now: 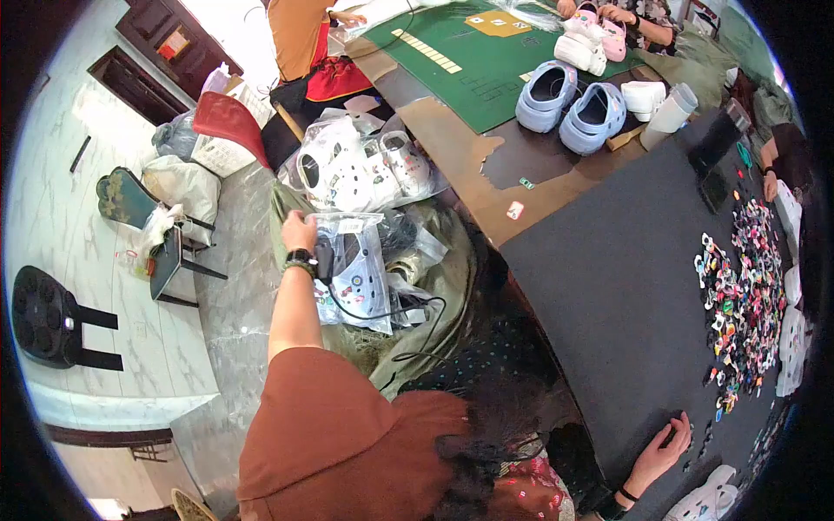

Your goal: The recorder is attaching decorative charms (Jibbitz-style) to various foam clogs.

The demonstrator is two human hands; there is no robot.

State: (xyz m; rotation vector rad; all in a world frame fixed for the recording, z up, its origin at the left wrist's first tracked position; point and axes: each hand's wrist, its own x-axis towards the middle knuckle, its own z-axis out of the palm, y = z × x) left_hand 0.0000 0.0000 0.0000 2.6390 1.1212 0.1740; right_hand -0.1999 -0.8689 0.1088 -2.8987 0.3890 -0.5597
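My left hand, with a watch on its wrist, is closed on the upper edge of a clear plastic bag that holds light blue clogs with small charms. This bag lies on a green sack, just below another clear bag of white clogs. Beside my left wrist is a small black device with a cable. My right hand rests on the black table, its fingers apart and nothing in them. A pale clog lies close to it at the lower right.
Many small colourful shoe charms are heaped along the table's right side. Light blue clogs stand on a brown board beside a green mat. Other people work around the tables. A red chair and a dark chair stand at left.
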